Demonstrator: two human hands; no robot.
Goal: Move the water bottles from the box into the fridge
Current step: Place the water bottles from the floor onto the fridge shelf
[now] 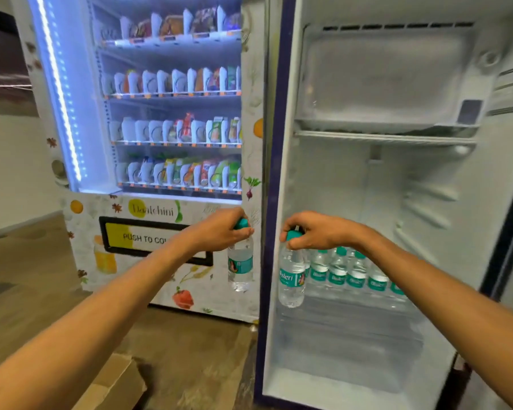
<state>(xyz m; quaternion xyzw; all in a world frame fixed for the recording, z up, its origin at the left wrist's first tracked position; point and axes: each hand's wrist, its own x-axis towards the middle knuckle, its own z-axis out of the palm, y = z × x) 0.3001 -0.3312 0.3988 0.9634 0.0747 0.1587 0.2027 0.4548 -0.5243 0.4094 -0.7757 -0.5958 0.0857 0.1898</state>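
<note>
My left hand [222,229] pinches one water bottle [240,267] by its teal cap, just outside the fridge [353,380]; my right hand [311,232] grips a second bottle [291,279] likewise at the fridge's opening. Full, thin plastic — probably weighty and slick, so the cap or neck holds best.

Clear, teal-capped, teal-labelled, hanging upright: left bottle [240,267] just outside fridge [338,187], right bottle [291,281] at its open front edge. Standing side by side on the lower shelf [353,321] inside: row of like bottles [356,270]. Low left: cardboard box [113,383].
</note>
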